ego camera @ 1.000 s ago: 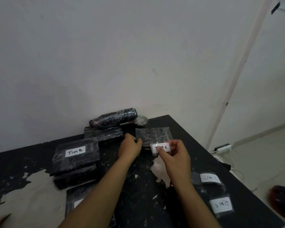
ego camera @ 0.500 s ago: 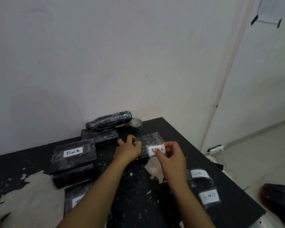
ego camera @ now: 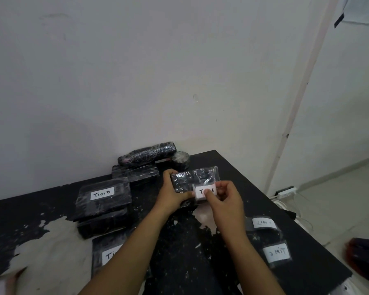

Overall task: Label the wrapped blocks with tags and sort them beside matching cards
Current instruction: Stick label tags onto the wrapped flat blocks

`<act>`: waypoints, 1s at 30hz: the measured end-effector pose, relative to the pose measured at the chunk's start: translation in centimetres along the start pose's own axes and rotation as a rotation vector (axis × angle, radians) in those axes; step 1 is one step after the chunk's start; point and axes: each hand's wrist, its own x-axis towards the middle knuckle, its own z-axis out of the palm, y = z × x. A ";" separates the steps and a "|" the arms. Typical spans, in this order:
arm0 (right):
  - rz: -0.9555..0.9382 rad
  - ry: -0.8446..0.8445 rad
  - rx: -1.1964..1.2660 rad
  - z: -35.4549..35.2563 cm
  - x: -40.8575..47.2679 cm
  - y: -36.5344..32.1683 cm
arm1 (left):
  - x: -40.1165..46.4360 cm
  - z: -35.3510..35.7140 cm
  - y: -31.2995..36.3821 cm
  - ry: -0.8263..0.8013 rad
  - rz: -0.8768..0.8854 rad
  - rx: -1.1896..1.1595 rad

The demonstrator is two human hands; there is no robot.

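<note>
My left hand [ego camera: 172, 193] grips the left edge of a black block wrapped in clear film [ego camera: 197, 177], lifted and tilted just above the black table [ego camera: 232, 171]. Against its near edge my right hand [ego camera: 227, 198] pinches a white tag [ego camera: 205, 191] with handwriting, thumb over the middle letters. A stack of wrapped blocks [ego camera: 103, 201] with a "TIM B" tag sits to the left. Another tagged block [ego camera: 107, 255] lies near, partly behind my left forearm. Two white cards, one nearer [ego camera: 276, 253] and one farther [ego camera: 264, 223], lie at the right.
A wrapped dark cylinder [ego camera: 147, 154], a roll of tape [ego camera: 180, 159] and one more wrapped block [ego camera: 136, 173] stand by the white wall. The table's paint is chipped in pale patches. Its right edge drops to the floor, where a power strip [ego camera: 285, 191] lies.
My left hand has lifted and tilted the wrapped block toward me. The tag in my right hand stays at the block's near edge. The camera has tilted up a little.
</note>
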 end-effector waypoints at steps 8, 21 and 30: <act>-0.073 -0.026 0.087 0.5 -2.4 -2.6 | -5.9 -1.9 2.4 -0.022 0.087 -0.223; -0.228 -0.133 0.123 1.4 -8.6 -8.5 | -14.3 -6.5 6.9 0.078 0.204 -0.340; -0.254 -0.105 0.102 2.6 -10.6 -9.4 | -16.2 -8.4 6.6 0.139 0.212 -0.308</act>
